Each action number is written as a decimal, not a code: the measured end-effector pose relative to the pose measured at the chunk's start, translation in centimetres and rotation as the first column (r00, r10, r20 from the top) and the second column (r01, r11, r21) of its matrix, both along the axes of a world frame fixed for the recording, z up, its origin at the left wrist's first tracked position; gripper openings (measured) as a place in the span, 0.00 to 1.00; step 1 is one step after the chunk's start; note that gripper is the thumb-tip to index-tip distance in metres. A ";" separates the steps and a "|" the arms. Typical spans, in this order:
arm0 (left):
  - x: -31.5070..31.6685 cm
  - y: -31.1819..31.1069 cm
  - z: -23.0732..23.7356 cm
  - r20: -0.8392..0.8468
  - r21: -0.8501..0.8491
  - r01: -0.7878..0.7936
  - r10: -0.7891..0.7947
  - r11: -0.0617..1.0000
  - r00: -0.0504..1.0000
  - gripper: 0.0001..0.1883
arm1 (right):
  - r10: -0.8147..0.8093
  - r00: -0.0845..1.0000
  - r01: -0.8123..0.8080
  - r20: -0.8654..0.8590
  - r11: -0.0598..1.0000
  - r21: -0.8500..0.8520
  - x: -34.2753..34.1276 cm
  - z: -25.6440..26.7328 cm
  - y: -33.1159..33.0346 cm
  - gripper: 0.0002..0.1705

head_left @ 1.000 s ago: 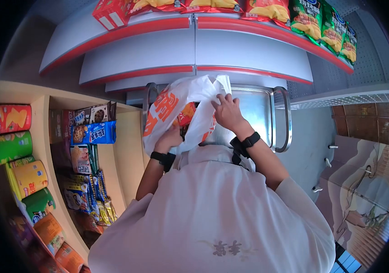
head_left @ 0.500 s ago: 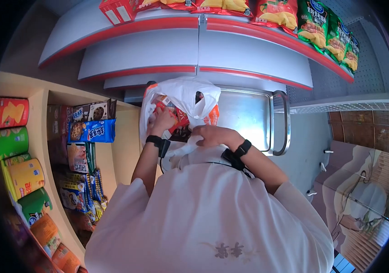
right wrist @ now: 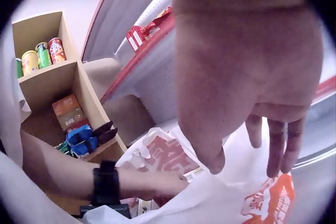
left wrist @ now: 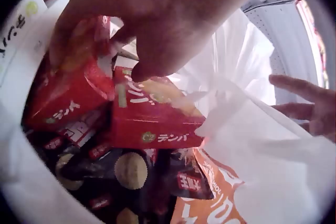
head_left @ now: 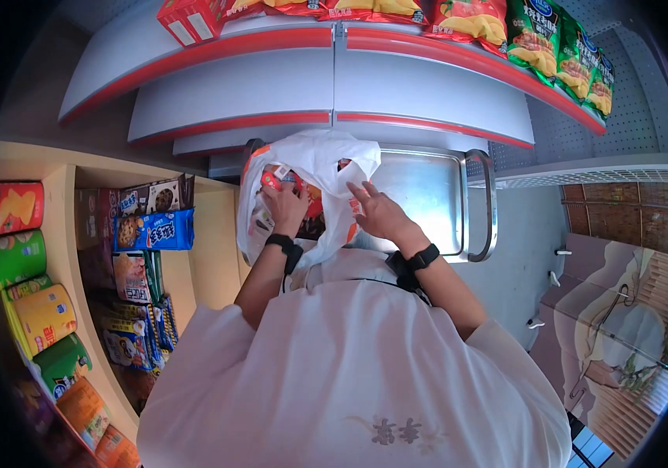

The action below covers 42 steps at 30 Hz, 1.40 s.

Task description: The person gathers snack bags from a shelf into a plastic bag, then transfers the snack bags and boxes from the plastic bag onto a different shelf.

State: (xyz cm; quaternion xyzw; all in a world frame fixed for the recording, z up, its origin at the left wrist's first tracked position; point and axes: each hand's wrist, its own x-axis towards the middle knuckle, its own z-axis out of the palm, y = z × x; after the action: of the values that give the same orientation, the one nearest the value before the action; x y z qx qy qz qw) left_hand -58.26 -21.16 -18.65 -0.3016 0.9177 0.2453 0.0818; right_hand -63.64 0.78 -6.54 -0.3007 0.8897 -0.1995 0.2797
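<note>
A white plastic bag [head_left: 326, 148] with orange print stands with its mouth spread, full of snack packs. My left hand [head_left: 287, 207] reaches down into it and grips a red snack box [left wrist: 73, 100], fingers along one side and thumb across from them. Beside that box lies a second red box [left wrist: 152, 124], with dark packets [left wrist: 128, 171] below both. My right hand [head_left: 387, 217] is at the bag's right side, its fingers spread and loosely bent over the white plastic, with nothing in its grasp.
The bag rests on the left part of a metal cart [head_left: 420, 203] with a handle [head_left: 488, 207]. Red-edged shelves [head_left: 428, 74] rise ahead, bearing chip bags [head_left: 537, 39] on top. A wooden shelf [head_left: 72, 257] with cans and biscuit packs stands at the left.
My right hand first held up the bag's rim, came down to its near edge, then moved slightly forward and right. The left hand shifted forward inside the bag, whose mouth now gapes wider.
</note>
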 end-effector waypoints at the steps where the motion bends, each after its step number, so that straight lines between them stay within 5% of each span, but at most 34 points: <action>1: 0.3 0.0 0.9 -0.130 0.045 -0.010 0.016 0.999 0.991 0.29 | -0.002 0.998 0.006 -0.058 0.998 0.061 0.1 -0.1 0.3 0.42; 2: 0.1 1.0 3.0 -0.060 0.051 -0.007 0.010 0.999 0.998 0.31 | -0.001 0.999 0.004 -0.051 0.998 0.060 0.1 -0.2 0.7 0.42; 3: 0.2 2.1 2.9 -0.012 -0.216 0.111 -0.116 0.970 0.993 0.34 | -0.027 0.993 0.033 -0.118 0.998 0.050 0.0 -0.3 1.0 0.42; 10: -2.1 4.9 -2.4 0.059 -0.360 -0.040 0.065 0.932 0.996 0.42 | -0.005 0.983 0.009 -0.184 1.000 0.023 -0.3 0.0 0.7 0.34; 12: -2.0 4.9 -0.3 0.072 -0.376 -0.050 0.083 0.925 0.994 0.42 | -0.007 0.986 0.008 -0.168 1.000 0.007 -0.1 -0.3 1.0 0.33; 15: -1.0 4.2 3.3 0.110 -0.220 -0.041 0.066 0.975 0.992 0.42 | -0.030 0.989 0.022 -0.148 0.998 -0.054 0.1 0.0 1.9 0.29; 17: 0.3 1.5 2.3 -0.089 0.075 -0.008 0.015 0.997 0.996 0.43 | -0.045 0.988 0.030 -0.147 0.994 -0.103 -0.2 0.5 2.4 0.27; 20: 3.6 -0.2 5.9 -0.206 0.189 0.091 -0.051 0.978 0.977 0.43 | -0.036 0.998 0.019 -0.054 0.957 -0.290 -0.6 2.2 2.6 0.24; 22: 6.0 -1.1 8.8 -0.322 0.310 0.182 -0.077 0.933 0.944 0.42 | -0.112 0.964 0.183 0.242 0.936 -0.299 -0.9 4.7 2.1 0.20; 23: 6.9 -1.7 10.0 -0.318 0.307 0.172 -0.069 0.936 0.945 0.42 | -0.102 0.964 0.176 0.245 0.937 -0.302 -1.0 5.0 1.8 0.20; 25: 8.3 -2.6 12.8 -0.315 0.815 0.180 0.162 0.551 0.935 0.46 | -0.123 0.893 0.298 0.433 0.883 -0.364 -1.2 5.4 1.1 0.22; 26: 8.4 -2.4 15.0 -0.316 0.813 0.173 0.172 0.556 0.933 0.46 | -0.084 0.881 0.292 0.465 0.871 -0.396 -1.1 6.3 0.6 0.29; 28: 8.1 -1.3 19.5 -0.436 0.878 0.337 0.276 0.340 0.857 0.50 | -0.051 0.859 0.314 0.509 0.838 -0.446 -0.3 8.0 -0.8 0.33; 31: 7.4 0.3 22.0 -0.517 0.856 0.477 0.339 0.199 0.786 0.54 | 0.095 0.803 0.279 0.588 0.813 -0.512 0.5 9.5 -2.5 0.42; 33: 7.2 0.8 22.0 -0.575 0.818 0.528 0.308 0.228 0.758 0.52 | 0.126 0.778 0.417 0.615 0.629 -0.656 1.5 9.9 -3.0 0.43; 36: 6.1 2.3 23.7 -0.680 0.665 0.524 0.143 0.532 0.719 0.47 | 0.124 0.800 0.386 0.587 0.642 -0.662 1.3 10.5 -2.4 0.44; 40: 5.8 2.7 22.3 -0.659 0.724 0.515 0.238 0.459 0.714 0.38 | 0.072 0.792 0.467 0.607 0.569 -0.677 1.1 11.6 -0.8 0.41; 42: 5.7 2.5 21.7 -0.376 0.926 0.299 0.470 0.231 0.799 0.28 | 0.022 0.788 0.514 0.615 0.525 -0.678 1.0 11.6 0.0 0.40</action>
State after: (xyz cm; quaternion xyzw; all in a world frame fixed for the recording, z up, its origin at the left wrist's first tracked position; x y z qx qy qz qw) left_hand -52.56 -18.69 3.10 -0.1447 0.5172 0.8417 -0.0554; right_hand -62.61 0.79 5.08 -0.1868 0.6047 -0.7057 0.3184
